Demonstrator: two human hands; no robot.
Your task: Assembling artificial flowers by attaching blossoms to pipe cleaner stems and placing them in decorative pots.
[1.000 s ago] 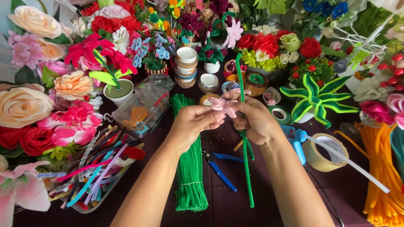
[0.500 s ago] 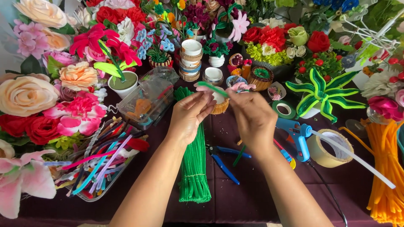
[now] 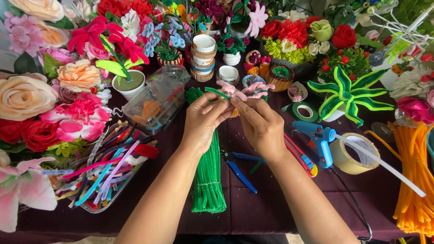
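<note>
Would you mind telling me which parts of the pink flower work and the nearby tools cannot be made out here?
Head view only:
- Base of the pink flower: hidden behind the fingertips of the left hand and right hand.
- Green stem: its lower run is covered by the hands.
- Blue-handled pliers: the jaws lie under the right wrist.
- Bundle of green pipe cleaners: its middle is hidden by the left hand.
- Orange pipe cleaners: cut off by the right edge.

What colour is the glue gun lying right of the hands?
The glue gun is light blue, with a white glue stick behind; the head view shows it clearly.
</note>
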